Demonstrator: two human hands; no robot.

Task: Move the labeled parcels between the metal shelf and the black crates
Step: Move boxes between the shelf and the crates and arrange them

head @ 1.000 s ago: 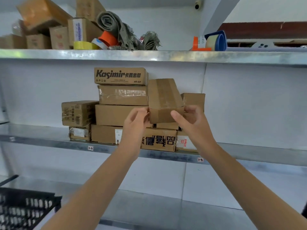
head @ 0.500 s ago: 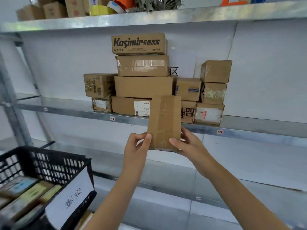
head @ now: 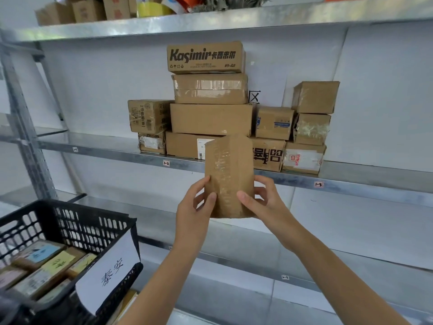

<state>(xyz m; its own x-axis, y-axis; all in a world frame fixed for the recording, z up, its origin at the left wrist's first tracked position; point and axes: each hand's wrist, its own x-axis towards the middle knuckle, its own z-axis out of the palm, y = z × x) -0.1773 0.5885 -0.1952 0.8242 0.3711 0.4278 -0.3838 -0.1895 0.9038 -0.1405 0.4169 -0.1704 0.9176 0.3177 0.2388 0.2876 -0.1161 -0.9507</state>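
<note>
I hold a brown taped cardboard parcel [head: 228, 170] upright in the air in front of the middle metal shelf [head: 105, 152]. My left hand [head: 195, 208] grips its lower left edge, thumb on the front face. My right hand [head: 263, 202] grips its lower right edge, fingers behind it. A pile of cardboard parcels [head: 210, 118] stands on the shelf behind, topped by a "Kasimir" box [head: 205, 57]. A black crate [head: 70, 227] with a white paper sign sits at the lower left and contains several labeled flat parcels [head: 44, 266].
The top shelf [head: 210, 22] carries boxes and tape rolls. A grey upright post [head: 25, 141] stands at the left. Lower shelf levels [head: 328, 249] run beneath the held parcel. A white wall backs the shelving.
The parcel has come off the top of the shelf pile and down in front of the shelf edge, held in both hands. The view has dropped and the black crate has come into sight.
</note>
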